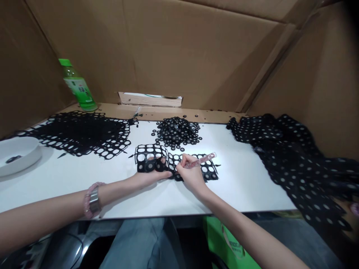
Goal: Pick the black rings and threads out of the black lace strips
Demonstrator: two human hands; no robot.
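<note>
A black rubber-like lattice sheet (pixel 151 151) with square-round holes lies across the middle of the white table, its left half raised. My left hand (pixel 153 175) is closed on that raised half, fingers behind it and thumb along the near edge. Dark round pieces (pixel 150 165) fill the row of holes nearest me. My right hand (pixel 192 173) pinches a pen-like stick (pixel 206 158) with a clear, pinkish barrel and red lettering. Its tip is hidden by my fingers, close to the middle of the sheet.
Behind the sheet is a heap of small black rings (pixel 178 131). Stacked black lattices (pixel 84 132) lie left, near a white bowl (pixel 21 164) and a green drink bottle (pixel 81 91). At right, black sheets with pale dots (pixel 291 168) hang over the edge. Cardboard walls (pixel 174 48) enclose the table.
</note>
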